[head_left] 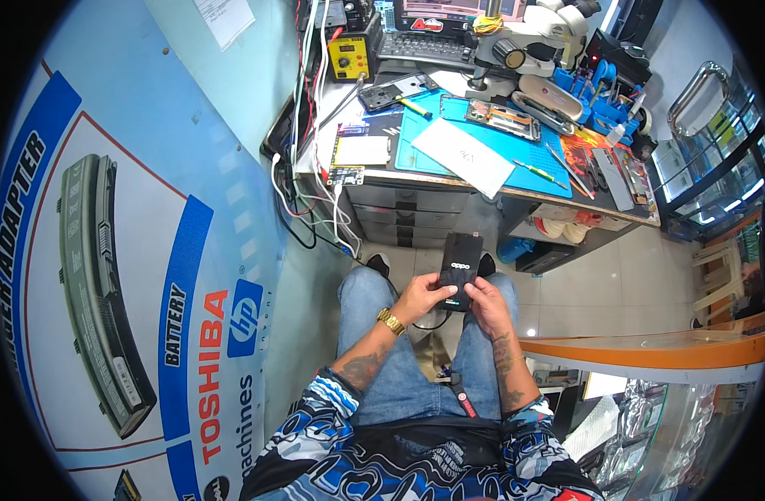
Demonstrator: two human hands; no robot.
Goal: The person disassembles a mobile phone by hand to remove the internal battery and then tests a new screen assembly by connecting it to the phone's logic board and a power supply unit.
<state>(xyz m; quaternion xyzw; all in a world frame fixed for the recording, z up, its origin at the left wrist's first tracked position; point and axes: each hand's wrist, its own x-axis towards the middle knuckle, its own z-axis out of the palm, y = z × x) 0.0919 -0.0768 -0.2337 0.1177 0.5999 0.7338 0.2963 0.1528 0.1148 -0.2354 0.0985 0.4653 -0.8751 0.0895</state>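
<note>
A black smartphone (463,250) is held upright above my lap, a pale logo lit on its dark screen. My left hand (424,297) grips its lower left side, the thumb lying over the front. On the lower right edge, my right hand (487,302) is closed round it too, its thumb near the left one. The fingers behind the phone are hidden. A thin dark cable (433,326) loops below the phone, between my hands; where it ends I cannot make out.
Ahead stands a workbench with a blue mat (411,154), a white paper (463,157), opened phone parts (503,119) and a microscope (524,52). A yellow soldering station (350,60) sits at the back left. White cables (335,213) hang off the left edge. An orange-edged counter (641,354) lies right.
</note>
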